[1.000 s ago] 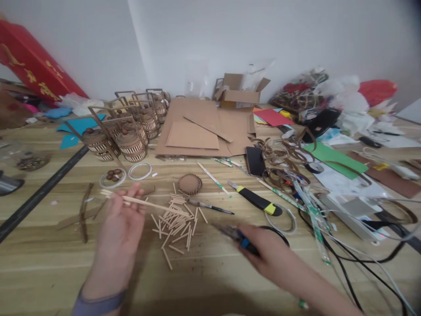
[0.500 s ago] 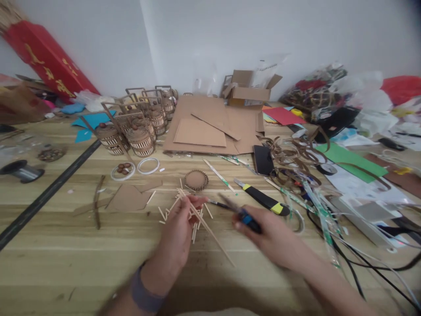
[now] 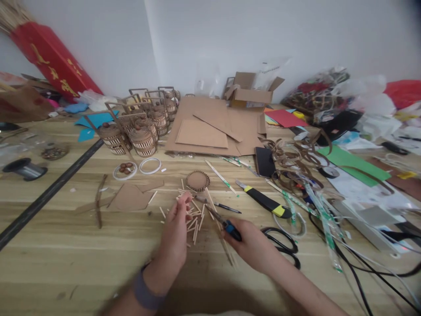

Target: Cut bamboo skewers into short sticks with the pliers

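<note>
My right hand point(image 3: 251, 243) is closed around a blue-and-black handled tool point(image 3: 233, 230) whose narrow dark metal end points up and left over the small sticks. My left hand point(image 3: 176, 224) is held just left of that end, its fingers curled together; what they pinch, if anything, cannot be made out. Short cut wooden sticks point(image 3: 196, 228) lie scattered between my hands. Longer thin sticks point(image 3: 226, 252) slant down beneath the tool. Just beyond is a round brown disc with a ridged rim point(image 3: 198, 181). A black pen point(image 3: 227, 207) lies beside the tool.
Black-handled scissors point(image 3: 284, 245) and a yellow-and-black utility knife point(image 3: 267, 201) lie right of my hands. Beyond are cardboard sheets point(image 3: 200, 134) and a phone point(image 3: 265, 161). Small lidded baskets point(image 3: 144, 140) stand back left. Brown strips point(image 3: 297, 158) and cables point(image 3: 348, 267) crowd the right.
My right hand has moved left and down with the tool, uncovering the scissors. The long stick that crossed my left fingers now lies apart from them, further right.
</note>
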Demonstrator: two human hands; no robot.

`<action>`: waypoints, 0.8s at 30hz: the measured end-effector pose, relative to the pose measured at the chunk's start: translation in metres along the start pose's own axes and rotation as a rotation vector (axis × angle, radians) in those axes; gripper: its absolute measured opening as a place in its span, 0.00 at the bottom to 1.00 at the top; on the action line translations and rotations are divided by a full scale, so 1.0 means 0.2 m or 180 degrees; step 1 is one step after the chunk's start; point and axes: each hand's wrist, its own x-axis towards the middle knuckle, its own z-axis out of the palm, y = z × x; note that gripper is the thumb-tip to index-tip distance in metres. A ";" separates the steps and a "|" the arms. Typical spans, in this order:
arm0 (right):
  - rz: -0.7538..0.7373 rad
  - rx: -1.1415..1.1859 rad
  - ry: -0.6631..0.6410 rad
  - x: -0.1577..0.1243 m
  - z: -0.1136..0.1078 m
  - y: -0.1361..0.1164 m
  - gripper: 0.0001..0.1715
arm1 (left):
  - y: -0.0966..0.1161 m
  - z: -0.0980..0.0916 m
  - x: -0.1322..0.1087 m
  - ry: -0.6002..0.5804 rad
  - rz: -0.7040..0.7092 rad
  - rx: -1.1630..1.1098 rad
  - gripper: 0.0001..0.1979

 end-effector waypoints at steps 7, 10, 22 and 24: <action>0.0203 0.1099 0.0431 0.03 -0.08 0.04 0.16 | 0.03 -0.05 -0.08 -0.0727 -0.0068 0.0660 0.19; 0.0217 0.1799 0.0323 0.02 -0.10 -0.01 0.20 | 0.01 -0.05 -0.08 -0.1313 -0.0067 0.1120 0.24; -0.0223 0.1635 0.0054 0.09 -0.02 -0.13 0.13 | 0.02 -0.07 -0.11 -0.2405 -0.0301 0.0979 0.24; -0.0242 0.1452 0.0305 0.07 -0.01 -0.11 0.11 | 0.02 -0.07 -0.09 -0.2132 -0.0256 0.0697 0.23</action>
